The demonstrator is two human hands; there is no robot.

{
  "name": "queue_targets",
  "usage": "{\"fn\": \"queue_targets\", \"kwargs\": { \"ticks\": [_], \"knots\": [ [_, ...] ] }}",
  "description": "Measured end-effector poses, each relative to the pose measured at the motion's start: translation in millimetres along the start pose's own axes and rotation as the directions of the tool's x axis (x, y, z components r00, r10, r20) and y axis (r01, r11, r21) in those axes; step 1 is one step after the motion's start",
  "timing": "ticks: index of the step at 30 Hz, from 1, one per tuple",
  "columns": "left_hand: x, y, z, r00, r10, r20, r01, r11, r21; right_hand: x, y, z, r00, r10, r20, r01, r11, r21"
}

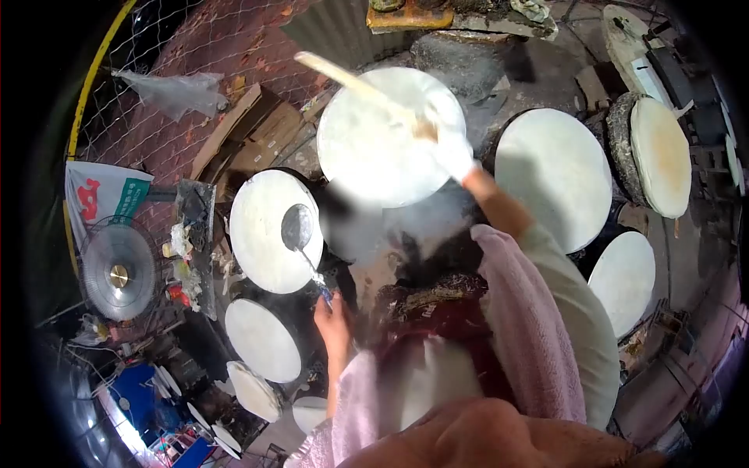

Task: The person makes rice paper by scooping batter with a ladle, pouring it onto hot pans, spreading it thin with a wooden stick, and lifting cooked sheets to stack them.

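My left hand (333, 313) is closed round the blue handle of a ladle (297, 227). The ladle's bowl is over the right part of a round griddle (261, 234) with a white, batter-like coating. My right hand (451, 150), in a white glove, is closed on a pale wooden stick (351, 82) and blurred by motion. Below it lies a bigger white-coated griddle (367, 168), with haze like steam at its lower edge. Whether the stick touches that white surface I cannot tell.
More white-topped rounds stand about me, among them a large one (554, 175) at right and a tilted one (659, 156) beyond. A fan (118, 273) stands at left, near a wire fence (179, 47) and a cardboard box (253, 136). A pink towel (534, 312) hangs over my shoulders.
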State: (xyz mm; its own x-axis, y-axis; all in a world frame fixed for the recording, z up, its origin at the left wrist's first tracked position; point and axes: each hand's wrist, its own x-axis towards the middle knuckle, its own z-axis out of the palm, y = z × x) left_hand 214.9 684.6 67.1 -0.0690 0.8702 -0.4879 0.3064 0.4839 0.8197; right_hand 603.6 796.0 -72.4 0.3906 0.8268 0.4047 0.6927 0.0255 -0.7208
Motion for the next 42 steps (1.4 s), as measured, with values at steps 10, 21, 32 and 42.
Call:
{"fn": "queue_targets", "kwargs": {
  "ticks": [10,21,32,42],
  "knots": [
    [49,22,59,0.977,0.049,0.206,-0.056,0.998,0.030,-162,-33,-58,0.480,0.733,0.481,-0.801,0.143,0.582],
    [243,107,219,0.795,0.145,0.589,-0.119,0.989,-0.083,-135,-40,-120,0.481,0.715,0.508,-0.876,0.360,0.322],
    [201,73,169,0.741,-0.155,0.653,0.350,0.919,-0.179,-173,-92,-3,0.445,0.814,0.373,-0.804,0.180,0.567],
    [186,62,145,0.657,0.016,0.754,0.551,0.672,-0.495,-137,-143,-9,0.429,0.672,0.604,-0.853,0.081,0.516]
  ]
}}
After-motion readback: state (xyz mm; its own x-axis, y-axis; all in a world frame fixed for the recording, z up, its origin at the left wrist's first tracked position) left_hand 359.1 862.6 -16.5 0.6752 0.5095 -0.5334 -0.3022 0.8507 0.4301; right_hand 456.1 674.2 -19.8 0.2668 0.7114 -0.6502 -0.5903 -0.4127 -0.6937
